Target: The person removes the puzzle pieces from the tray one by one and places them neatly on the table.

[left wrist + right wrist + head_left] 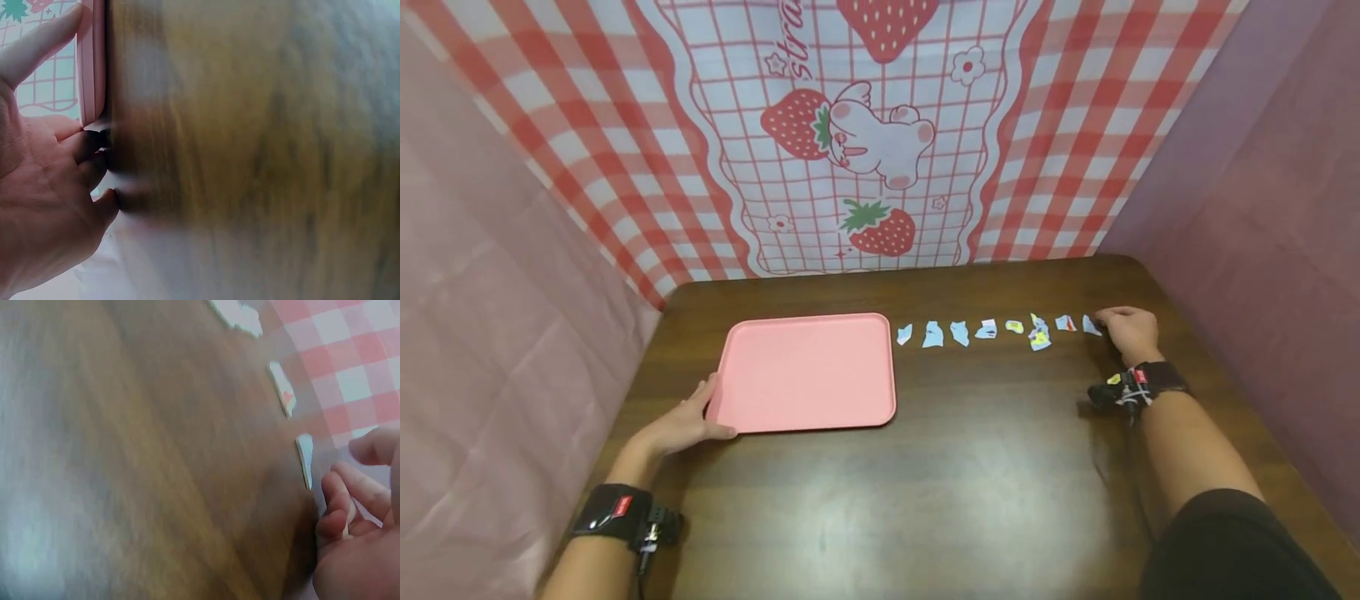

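Observation:
My left hand (685,421) grips the front left corner of a pink tray (805,375), fingers at its left side and thumb along the near edge. In the left wrist view the thumb lies at the tray's rim (92,75), the other fingers curled beside it. Several torn pieces of printed paper lie in a row to the right of the tray, one of them a yellow and blue scrap (1039,336). Beside the rightmost pale blue scrap (1092,326) is my right hand (1131,332), fingers loosely bent. A gap shows between thumb and forefinger in the right wrist view.
The brown wooden table (880,500) reaches back to a red and white checked cloth (880,167) with strawberries. Pink fabric (490,333) hangs at the left and more cloth (1270,250) at the right. Each wrist wears a black band with a small camera and cable.

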Action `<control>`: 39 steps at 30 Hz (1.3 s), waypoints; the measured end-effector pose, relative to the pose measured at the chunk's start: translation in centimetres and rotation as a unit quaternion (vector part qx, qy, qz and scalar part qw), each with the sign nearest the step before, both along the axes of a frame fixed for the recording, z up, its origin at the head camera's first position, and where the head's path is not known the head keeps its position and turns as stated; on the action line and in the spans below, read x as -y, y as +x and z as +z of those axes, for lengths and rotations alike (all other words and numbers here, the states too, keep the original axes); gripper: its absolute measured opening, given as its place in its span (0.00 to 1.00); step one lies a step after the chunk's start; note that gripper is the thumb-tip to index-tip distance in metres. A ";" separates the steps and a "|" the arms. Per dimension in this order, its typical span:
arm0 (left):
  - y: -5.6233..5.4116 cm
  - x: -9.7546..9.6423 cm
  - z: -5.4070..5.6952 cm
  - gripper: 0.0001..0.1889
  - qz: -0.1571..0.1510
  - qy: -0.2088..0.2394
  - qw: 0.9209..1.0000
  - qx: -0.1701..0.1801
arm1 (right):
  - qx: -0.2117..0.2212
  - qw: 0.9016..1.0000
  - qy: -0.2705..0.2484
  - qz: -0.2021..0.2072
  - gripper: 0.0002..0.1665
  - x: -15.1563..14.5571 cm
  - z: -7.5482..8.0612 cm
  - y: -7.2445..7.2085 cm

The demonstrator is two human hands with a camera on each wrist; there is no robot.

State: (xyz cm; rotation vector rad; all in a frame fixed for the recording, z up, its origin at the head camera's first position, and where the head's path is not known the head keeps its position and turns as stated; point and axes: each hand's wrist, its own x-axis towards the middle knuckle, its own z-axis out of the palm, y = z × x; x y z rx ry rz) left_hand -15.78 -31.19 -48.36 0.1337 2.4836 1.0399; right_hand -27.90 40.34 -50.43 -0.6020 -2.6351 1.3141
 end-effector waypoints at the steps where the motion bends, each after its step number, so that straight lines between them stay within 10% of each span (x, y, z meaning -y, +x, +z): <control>1: -0.3 0.0 0.0 0.63 -0.001 0.002 1.000 -0.002 | 0.002 1.000 -0.006 -0.003 0.28 0.0 0.0 -0.2; 25: -4.8 -0.5 0.2 0.53 0.018 0.015 0.999 0.026 | -0.018 0.995 0.091 0.035 0.32 0.0 -0.6 -3.6; 39: -4.5 0.3 1.3 0.50 0.010 -0.019 1.000 -0.011 | -0.009 0.995 0.048 0.085 0.46 2.3 1.0 -2.5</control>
